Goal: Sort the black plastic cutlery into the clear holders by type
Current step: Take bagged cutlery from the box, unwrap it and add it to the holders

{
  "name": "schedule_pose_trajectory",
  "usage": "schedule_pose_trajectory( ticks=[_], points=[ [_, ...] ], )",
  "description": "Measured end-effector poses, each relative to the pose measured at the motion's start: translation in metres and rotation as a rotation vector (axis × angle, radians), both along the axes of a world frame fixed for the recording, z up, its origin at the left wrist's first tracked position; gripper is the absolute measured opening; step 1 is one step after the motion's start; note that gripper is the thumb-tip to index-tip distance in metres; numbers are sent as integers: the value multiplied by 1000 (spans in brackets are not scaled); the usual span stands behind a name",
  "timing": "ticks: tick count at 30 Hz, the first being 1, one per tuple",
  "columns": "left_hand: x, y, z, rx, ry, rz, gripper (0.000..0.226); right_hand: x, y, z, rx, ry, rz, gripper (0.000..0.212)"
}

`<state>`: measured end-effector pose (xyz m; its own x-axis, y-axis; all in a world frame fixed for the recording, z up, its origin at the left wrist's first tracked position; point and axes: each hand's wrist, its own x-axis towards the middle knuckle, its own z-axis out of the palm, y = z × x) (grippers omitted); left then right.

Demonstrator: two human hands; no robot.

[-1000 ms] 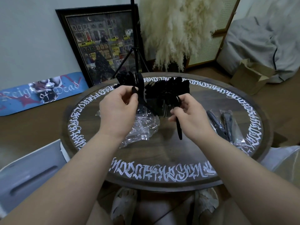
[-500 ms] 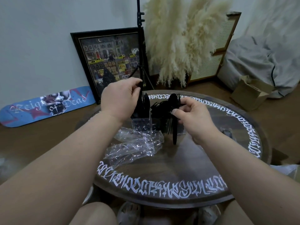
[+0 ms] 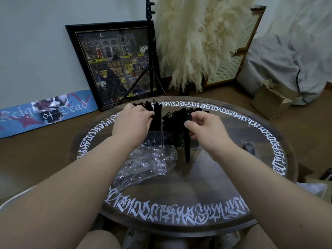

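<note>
Cutlery (image 3: 187, 141): black plastic, matt. Holders (image 3: 162, 141): clear, glossy plastic; wrapper (image 3: 149, 164) crinkled, shiny film. Surface (image 3: 197, 180): dark wood, smooth, glossy, white lettering.

Round lettered table (image 3: 179, 198) on brown floor (image 3: 45, 155); framed painting (image 3: 116, 63) leans against a pale wall (image 3: 36, 42)

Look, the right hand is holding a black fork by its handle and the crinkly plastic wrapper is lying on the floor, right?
Not quite. The crinkly plastic wrapper lies on the round table, in front of the clear holders, not on the floor. The head view shows it. The right hand does hold a black fork by its handle.
</note>
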<state>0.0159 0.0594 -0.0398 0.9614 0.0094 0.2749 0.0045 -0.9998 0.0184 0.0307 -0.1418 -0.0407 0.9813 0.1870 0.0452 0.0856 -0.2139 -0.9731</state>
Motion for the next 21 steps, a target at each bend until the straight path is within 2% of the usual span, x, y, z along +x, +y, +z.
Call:
schedule_pose_trajectory(
  ticks=[4, 7, 13, 21],
  points=[
    [-7, -8, 0, -251, -217, -109, 35, 3, 1, 2, -31, 17, 16, 12],
    [-9, -23, 13, -425, -212, -243, 32, 5, 5, 5, -89, 23, 44, 8],
    [-6, -32, 25, -486, -199, -296, 10, 3, 13, 8, -182, -44, 77, 6],
    [-14, -27, 28, -509, -195, -291, 6, 0, 5, 13, -177, -17, 138, 10]
  ],
)
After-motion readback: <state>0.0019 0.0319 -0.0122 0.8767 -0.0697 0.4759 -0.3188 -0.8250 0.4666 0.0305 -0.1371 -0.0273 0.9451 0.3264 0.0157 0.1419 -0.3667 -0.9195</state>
